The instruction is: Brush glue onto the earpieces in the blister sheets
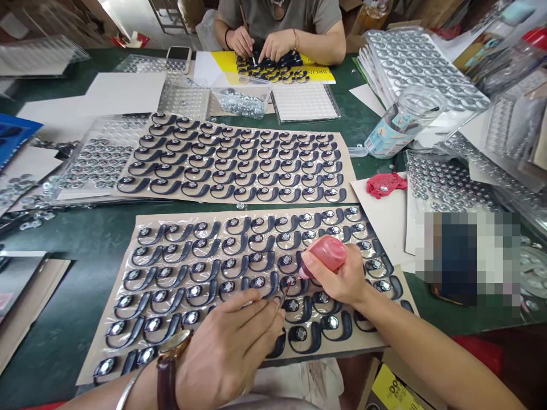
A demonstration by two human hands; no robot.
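Observation:
My right hand (351, 280) is wrapped round a small pink squeeze bottle (328, 252), its nozzle pointing down to the left. The nozzle is close to a black curved piece with a round, shiny centre (289, 281) on the near card. From the left, my left hand (235, 341) reaches over the card with its fingers together. A thin pointed tool (283, 295) sticks out from its fingertips toward the same piece; its kind cannot be made out. Rows of similar black pieces, many with silvery stones, cover the film-wrapped near card (141, 225).
Behind lies a second card (348, 182) of black pieces. Farther back stand a clear box of stones (243, 104) and a tilted plastic jar (395, 128). A red cloth (387, 185) lies at right. Across the table, a person (280, 28) works on similar pieces.

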